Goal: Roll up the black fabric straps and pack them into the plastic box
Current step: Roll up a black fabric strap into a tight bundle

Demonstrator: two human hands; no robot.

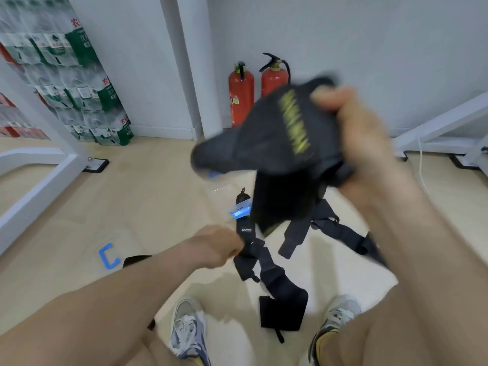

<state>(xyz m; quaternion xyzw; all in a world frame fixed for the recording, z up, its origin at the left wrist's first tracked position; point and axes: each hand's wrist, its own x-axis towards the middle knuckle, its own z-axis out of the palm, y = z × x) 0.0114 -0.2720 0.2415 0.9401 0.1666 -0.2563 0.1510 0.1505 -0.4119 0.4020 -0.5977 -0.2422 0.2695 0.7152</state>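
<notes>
Right hand [361, 133] around raised black fabric strap [277, 143], left hand [219, 244] around lower strap [266, 260].

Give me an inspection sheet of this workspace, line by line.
Surface: pale wood floor.
Job's things: black straps lie on the floor; raised strap has yellow lettering; plastic box mostly hidden behind it.
Clutter: blue clip on the floor.
Grippers: left hand grips one of the black straps; right hand grips the raised strap.
Cables: white cord at right.
Surroundings: fire extinguishers, stacked water bottles, white frame.
</notes>
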